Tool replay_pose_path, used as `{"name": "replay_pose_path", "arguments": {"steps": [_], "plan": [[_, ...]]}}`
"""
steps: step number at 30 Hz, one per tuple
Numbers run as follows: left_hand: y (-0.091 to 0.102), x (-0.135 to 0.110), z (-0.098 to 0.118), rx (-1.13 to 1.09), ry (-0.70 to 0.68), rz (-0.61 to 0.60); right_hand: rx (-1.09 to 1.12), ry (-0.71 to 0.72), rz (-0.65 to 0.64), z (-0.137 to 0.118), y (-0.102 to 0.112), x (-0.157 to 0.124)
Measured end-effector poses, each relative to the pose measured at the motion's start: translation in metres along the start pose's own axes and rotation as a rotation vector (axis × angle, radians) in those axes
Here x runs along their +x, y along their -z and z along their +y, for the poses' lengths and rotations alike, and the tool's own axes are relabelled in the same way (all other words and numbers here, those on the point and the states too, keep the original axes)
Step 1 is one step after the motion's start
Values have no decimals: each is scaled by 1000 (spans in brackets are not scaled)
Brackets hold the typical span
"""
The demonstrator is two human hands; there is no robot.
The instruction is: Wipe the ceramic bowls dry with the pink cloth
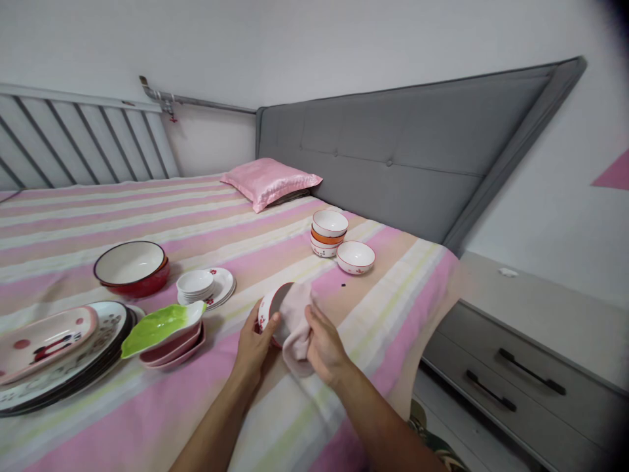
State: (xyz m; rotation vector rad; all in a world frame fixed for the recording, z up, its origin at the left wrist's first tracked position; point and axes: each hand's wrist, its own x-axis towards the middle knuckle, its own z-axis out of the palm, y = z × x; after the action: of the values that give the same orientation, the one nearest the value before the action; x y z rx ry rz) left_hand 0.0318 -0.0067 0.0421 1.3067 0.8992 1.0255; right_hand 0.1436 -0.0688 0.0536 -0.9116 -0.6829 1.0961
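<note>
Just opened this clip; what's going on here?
A person's left hand holds a white bowl tilted on its side, while the right hand holds a pale pink cloth at its opening. Beyond, a stack of bowls and a single bowl stand on the striped bedspread. A green dish sits to the left.

Plain white walls [344, 46] enclose a pink-striped bed [63, 216], its grey button-tufted headboard [393, 144] near a grey two-drawer nightstand [550, 308].
</note>
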Motion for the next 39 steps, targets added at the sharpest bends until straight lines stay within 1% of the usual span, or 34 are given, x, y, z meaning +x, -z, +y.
{"name": "replay_pose_path", "arguments": {"steps": [2, 5, 7, 9, 12, 14, 17, 21, 24, 28, 29, 32, 34, 39], "plan": [[0, 1, -1, 81, -58, -2, -115, -56, -150, 4, -8, -6], [0, 2, -2, 156, -115, -1, -381, -100, -343, 0, -13, -15], [1, 2, -2, 177, -123, -5, -570, -52, -420, -4, -13, -19], [1, 3, -2, 186, -126, -9, -730, 33, -473, -6, -12, -21], [3, 4, -3, 203, -131, -5, -930, 152, -522, -1, -7, -20], [4, 4, -4, 207, -134, -6, -1078, 197, -511, 6, -3, -19], [4, 4, -4, 177, -117, -30, -1293, 213, -439, 15, 4, -19], [3, 4, -3, 144, -72, -20, -1443, 211, -316, 18, 12, -19], [2, 3, -2, 86, -29, -17, -1477, 206, -271, 17, 13, -17], [2, 2, -3, 5, 5, -94, -1459, 226, -272, 17, 13, -14], [2, 2, -3, 14, 7, -92, -1451, 239, -277, 17, 13, -13], [3, 4, -7, 56, 40, -25, -1445, 256, -300, 17, 13, -12], [4, 5, -10, 63, 51, -1, -1441, 255, -318, 16, 12, -12], [4, 7, -9, 121, 34, -19, -1399, 289, -340, 13, 10, -13]]}}
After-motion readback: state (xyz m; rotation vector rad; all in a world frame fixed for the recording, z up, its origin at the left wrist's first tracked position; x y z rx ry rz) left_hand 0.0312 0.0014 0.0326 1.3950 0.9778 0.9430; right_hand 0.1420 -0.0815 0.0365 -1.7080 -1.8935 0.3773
